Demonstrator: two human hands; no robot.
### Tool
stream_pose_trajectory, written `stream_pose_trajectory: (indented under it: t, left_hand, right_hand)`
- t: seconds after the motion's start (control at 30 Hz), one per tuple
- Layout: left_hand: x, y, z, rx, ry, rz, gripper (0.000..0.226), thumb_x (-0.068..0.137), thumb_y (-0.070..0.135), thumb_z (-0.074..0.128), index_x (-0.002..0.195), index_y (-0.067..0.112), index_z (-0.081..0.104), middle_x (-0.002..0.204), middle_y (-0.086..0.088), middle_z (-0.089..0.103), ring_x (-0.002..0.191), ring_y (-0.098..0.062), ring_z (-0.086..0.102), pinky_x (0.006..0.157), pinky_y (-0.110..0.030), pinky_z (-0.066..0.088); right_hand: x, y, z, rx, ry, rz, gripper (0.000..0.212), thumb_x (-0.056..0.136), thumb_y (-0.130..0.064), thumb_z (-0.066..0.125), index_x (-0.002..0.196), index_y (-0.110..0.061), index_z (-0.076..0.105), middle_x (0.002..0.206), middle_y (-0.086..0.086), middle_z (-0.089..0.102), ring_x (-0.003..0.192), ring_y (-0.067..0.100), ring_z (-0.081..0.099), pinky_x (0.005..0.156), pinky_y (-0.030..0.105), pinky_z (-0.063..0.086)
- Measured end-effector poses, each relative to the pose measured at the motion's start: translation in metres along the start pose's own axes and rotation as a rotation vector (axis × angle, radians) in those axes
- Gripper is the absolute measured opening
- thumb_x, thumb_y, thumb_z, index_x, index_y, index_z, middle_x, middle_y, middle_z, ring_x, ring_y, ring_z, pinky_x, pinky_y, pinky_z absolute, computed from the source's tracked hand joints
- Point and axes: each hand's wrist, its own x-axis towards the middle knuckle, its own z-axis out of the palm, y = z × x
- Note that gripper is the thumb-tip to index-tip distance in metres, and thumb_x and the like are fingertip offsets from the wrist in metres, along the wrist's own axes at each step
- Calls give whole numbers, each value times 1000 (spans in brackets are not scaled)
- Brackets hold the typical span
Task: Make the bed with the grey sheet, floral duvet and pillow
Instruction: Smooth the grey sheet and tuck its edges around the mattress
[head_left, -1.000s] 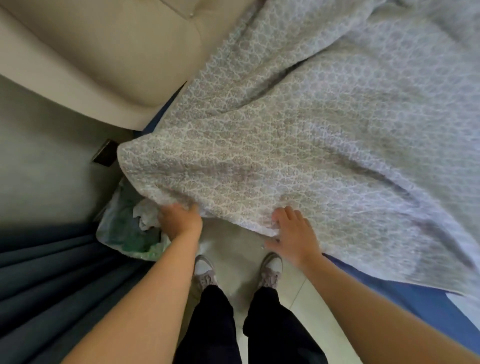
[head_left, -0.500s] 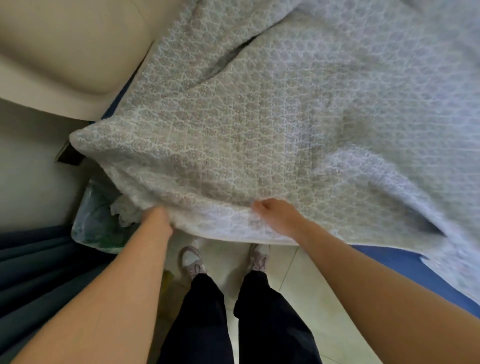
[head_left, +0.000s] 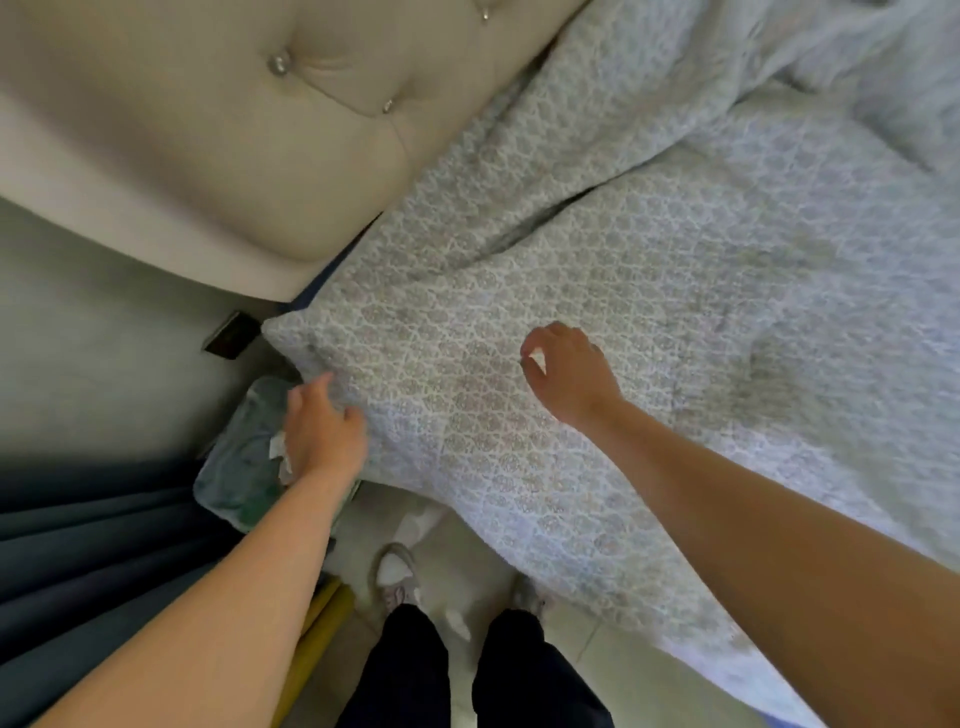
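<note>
Both hands work at the sheet's corner beside the tufted headboard (head_left: 208, 130), seen from the head camera. The left hand (head_left: 322, 431) lies with its fingers nearly straight against the hanging edge of the grey sheet (head_left: 597, 249), just below that corner, gripping nothing. The right hand (head_left: 569, 374) is over the sheet's top near the same corner, fingers loosely curled and empty. The sheet reaches the headboard but lies creased and bunched towards the far side. Spreading looks nearly done here. Smoothing remains, as do the floral duvet and pillow, neither visible.
</note>
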Motion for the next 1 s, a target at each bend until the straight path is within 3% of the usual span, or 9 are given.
stream_pose_trajectory:
  t: [0.1,0.23,0.47,0.57,0.63,0.73,0.83,0.93,1.0]
  left_hand:
    - [16,31,-2,-32,52,161,47,96,16,50,142,18,41,145,-8,36,128,-29,40,107,-44,37]
    - [41,53,-2,-47,94,266,43,97,17,49,139,16,44,144,-7,41,131,-26,38,107,-43,35]
    - [81,49,27,-16,90,354,37,95,18,52,131,11,53,137,-10,50,126,-29,46,103,-46,40]
    - [84,44,34,9,149,331,35,93,19,53,129,17,54,136,-5,50,125,-28,44,103,-46,39]
    - [85,42,38,-7,159,327,35,92,19,54,127,20,53,134,-2,49,125,-27,43,102,-46,38]
    - [88,45,41,-36,155,308,37,91,17,54,128,19,52,134,-2,47,125,-24,42,103,-44,36]
    - [89,50,47,-22,137,323,40,93,14,51,132,18,50,139,-1,45,131,-23,39,107,-44,32]
    - [90,64,53,30,101,421,43,96,14,47,139,16,46,147,-3,40,139,-24,32,114,-47,26]
    - [90,75,59,89,49,467,47,98,19,43,145,20,39,155,-3,31,146,-22,21,120,-45,13]
  right_hand:
    - [41,-11,-27,-56,103,-115,25,97,-23,49,120,-18,58,132,0,51,130,21,41,107,39,30]
    - [94,-35,-52,-98,179,-313,28,95,-19,53,122,-15,59,133,0,52,133,21,37,109,41,32]
    - [197,-82,-26,-177,-127,-457,29,98,-10,45,119,-20,62,135,-1,54,118,25,54,95,38,46]
    - [224,-95,0,-296,-262,-493,56,94,-32,58,145,-35,35,155,-9,27,114,25,57,88,37,50]
    - [235,-92,15,-379,-276,-485,75,86,-47,65,147,-42,24,154,-7,23,108,27,58,85,38,51]
    - [239,-86,25,-309,-203,-497,49,88,-43,63,134,-35,47,138,-3,41,99,26,60,75,35,46]
    - [239,-77,24,-400,-172,-589,37,96,-42,51,130,-28,52,137,2,49,101,36,62,74,39,49]
    - [253,-50,1,-384,-86,-474,33,97,-34,48,128,-22,54,124,10,56,97,38,62,73,43,53]
    - [272,-23,-20,-407,-1,-336,26,97,-26,49,120,-16,56,116,15,58,96,38,60,73,43,53]
